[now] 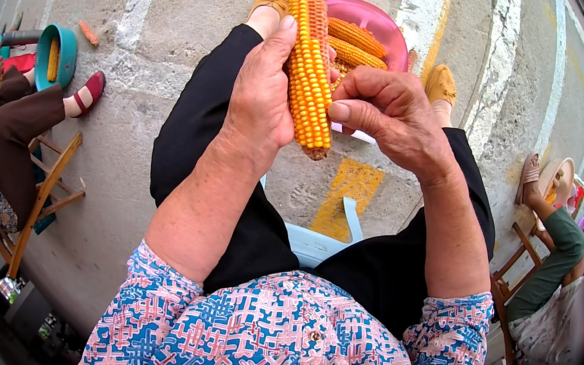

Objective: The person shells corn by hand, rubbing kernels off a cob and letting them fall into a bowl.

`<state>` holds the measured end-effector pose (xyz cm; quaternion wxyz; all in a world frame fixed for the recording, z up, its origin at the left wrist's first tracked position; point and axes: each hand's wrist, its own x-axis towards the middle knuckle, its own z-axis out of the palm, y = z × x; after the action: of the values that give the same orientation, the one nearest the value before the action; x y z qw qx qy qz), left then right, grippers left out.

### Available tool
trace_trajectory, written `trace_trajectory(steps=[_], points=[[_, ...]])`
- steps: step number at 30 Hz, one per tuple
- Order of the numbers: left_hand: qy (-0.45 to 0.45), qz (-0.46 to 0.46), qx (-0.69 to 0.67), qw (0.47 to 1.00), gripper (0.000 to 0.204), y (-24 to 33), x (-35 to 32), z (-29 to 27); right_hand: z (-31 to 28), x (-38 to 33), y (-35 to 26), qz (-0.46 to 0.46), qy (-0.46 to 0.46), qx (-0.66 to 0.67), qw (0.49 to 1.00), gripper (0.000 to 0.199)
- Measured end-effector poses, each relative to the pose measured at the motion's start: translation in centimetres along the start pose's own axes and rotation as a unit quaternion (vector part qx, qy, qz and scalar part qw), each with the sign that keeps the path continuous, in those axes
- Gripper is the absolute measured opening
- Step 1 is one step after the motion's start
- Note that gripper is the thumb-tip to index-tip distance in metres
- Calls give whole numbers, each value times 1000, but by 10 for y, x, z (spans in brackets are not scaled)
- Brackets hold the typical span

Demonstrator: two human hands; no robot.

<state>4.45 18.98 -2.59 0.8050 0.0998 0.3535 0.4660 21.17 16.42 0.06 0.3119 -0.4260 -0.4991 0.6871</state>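
My left hand [263,95] grips a long yellow-orange corn cob [310,72], held upright in front of me above my knees. My right hand [385,113] is curled against the cob's right side, thumb pressed on the kernels near its lower end. Part of the cob's upper right side shows bare reddish core. Beyond the cob, a pink basin [379,26] on the ground between my feet holds several more cobs [354,44].
I sit on a pale blue stool [317,243] on concrete pavement with white and yellow painted lines. A person on a wooden chair [40,198] at left has a teal basin [58,57] with corn. Another seated person [553,252] is at right.
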Motion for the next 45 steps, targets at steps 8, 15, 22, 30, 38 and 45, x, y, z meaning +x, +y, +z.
trace_trajectory(steps=[8, 15, 22, 30, 38, 45], points=[[-8, 6, 0, 1000, 40, -1, 0, -2, 1, -1, 0, 4, 6, -2, 1000, 16], [3, 10, 7, 1000, 40, 2, 3, -2, -2, -1, -1, 7, 24, -7, 1000, 17], [28, 17, 10, 999, 39, 6, 4, -8, -19, -3, 3, 12, 65, -340, 938, 12], [44, 25, 17, 999, 38, 7, 4, -8, -26, -5, 16, -36, 157, -487, 858, 15], [27, 10, 11, 1000, 38, 5, 3, -8, -24, -1, 2, 45, 118, -249, 960, 21], [17, 19, 27, 999, 39, 6, 1, -2, -4, 2, 1, 10, 53, 0, 999, 24]])
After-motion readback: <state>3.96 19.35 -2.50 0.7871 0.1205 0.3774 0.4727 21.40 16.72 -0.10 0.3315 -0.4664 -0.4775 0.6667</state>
